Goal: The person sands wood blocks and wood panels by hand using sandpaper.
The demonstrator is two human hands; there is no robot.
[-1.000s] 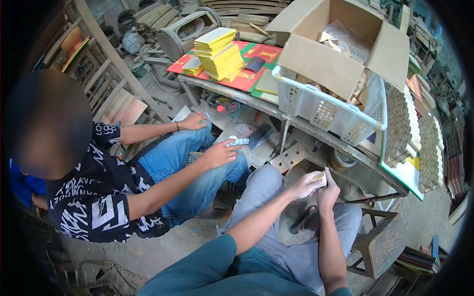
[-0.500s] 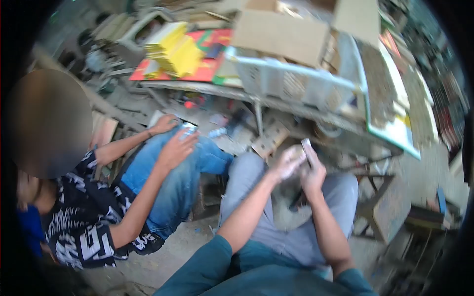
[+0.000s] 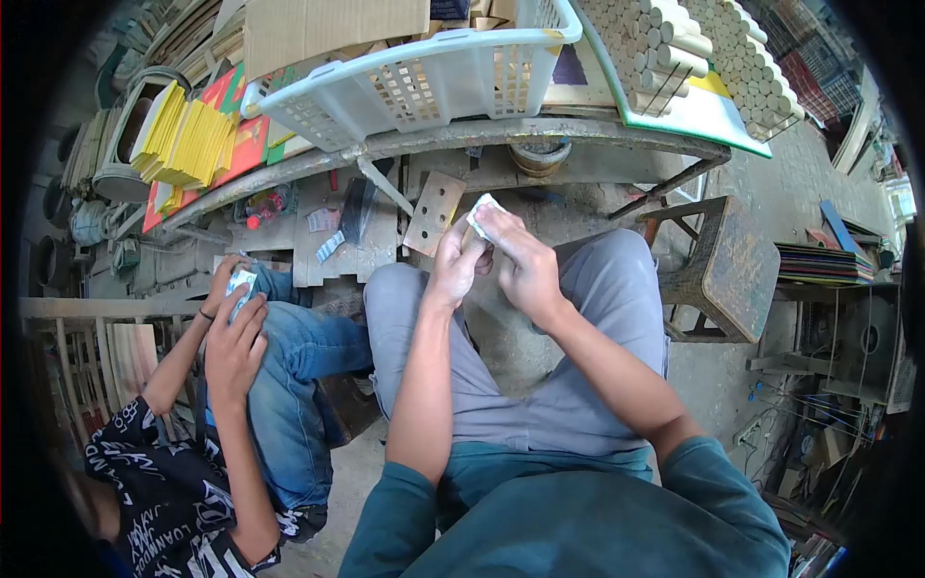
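Note:
Above my lap, my two hands meet. My right hand (image 3: 525,260) pinches a small white folded piece (image 3: 478,216), which looks like paper or cloth, and presses it towards the left fingers. My left hand (image 3: 453,262) is closed just beside it, its fingers curled and dusted white. Whatever the left fingers hold is hidden by the hands. Just beyond them lies a wooden board with dark holes (image 3: 436,212), low under the table.
A worn table (image 3: 385,144) spans the front, bearing a pale blue basket (image 3: 414,87), yellow stacks (image 3: 188,144) and bundled wooden rods (image 3: 665,48). A wooden stool (image 3: 727,270) stands right. At left, a seated co-worker's hands (image 3: 234,337) hold a small blue-white object.
My view has turned, bringing the table nearer and the rods into sight. My right hand has come over towards the left; the narrow upright thing it held no longer shows.

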